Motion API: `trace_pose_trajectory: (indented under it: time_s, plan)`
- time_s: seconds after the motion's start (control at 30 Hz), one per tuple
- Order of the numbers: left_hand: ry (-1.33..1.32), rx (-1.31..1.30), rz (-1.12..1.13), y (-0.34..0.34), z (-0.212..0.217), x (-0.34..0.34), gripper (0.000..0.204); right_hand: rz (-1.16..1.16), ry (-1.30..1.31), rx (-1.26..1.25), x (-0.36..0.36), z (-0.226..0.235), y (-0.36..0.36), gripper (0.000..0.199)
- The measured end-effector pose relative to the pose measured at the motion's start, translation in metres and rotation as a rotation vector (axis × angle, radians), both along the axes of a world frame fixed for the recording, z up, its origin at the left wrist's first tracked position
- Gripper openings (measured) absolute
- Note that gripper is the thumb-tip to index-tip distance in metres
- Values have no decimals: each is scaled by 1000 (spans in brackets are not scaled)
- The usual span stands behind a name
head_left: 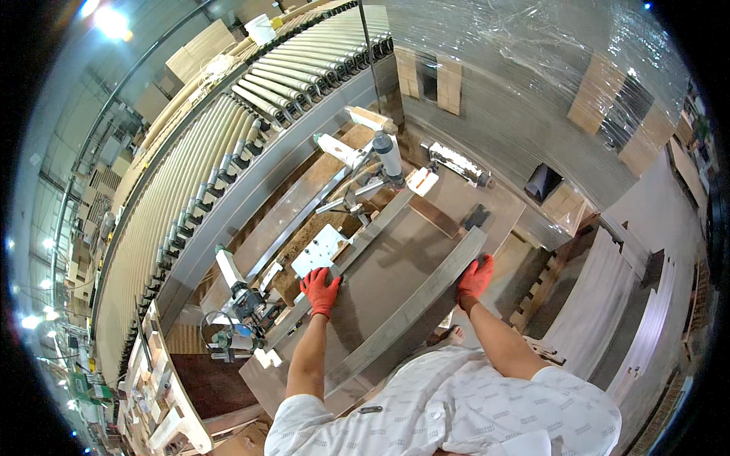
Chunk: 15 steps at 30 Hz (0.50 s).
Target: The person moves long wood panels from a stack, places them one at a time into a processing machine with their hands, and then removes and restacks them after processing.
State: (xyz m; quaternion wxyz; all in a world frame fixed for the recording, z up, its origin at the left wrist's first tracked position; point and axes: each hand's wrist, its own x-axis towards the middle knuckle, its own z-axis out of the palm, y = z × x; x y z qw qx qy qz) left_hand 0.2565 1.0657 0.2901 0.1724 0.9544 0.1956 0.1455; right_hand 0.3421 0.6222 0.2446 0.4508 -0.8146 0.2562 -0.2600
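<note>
A long grey board [414, 311] lies slantwise across the brown work table [380, 277] in front of me. My right hand [474, 280], in a red glove, grips the outer side of this board near its far right end. Also gloved in red, my left hand [321, 292] rests at the near end of a grey strip [374, 232] on the left side of the table. Its fingers look apart, with nothing visible in them. Close to those fingertips is a white metal plate [319, 249] with small holes. The undersides of both hands are hidden.
Machine heads with cylinders [388, 157] stand beyond the table, and another clamp unit [247, 300] is at its left. A roller conveyor [198, 171] curves along the left. Film-wrapped stacks [502, 91] rise at the back. Pale boards [585, 281] are piled to the right.
</note>
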Motion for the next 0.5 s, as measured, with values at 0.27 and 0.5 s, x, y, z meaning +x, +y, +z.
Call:
trace_pose_trajectory:
  time_s: [0.27, 0.5]
  plan:
    - [100, 21, -79, 3, 1, 15, 58, 60, -27, 47, -2, -5, -5, 51]
    - [281, 164, -111, 3, 4, 35, 72, 159, -58, 109, 2, -12, -13, 49]
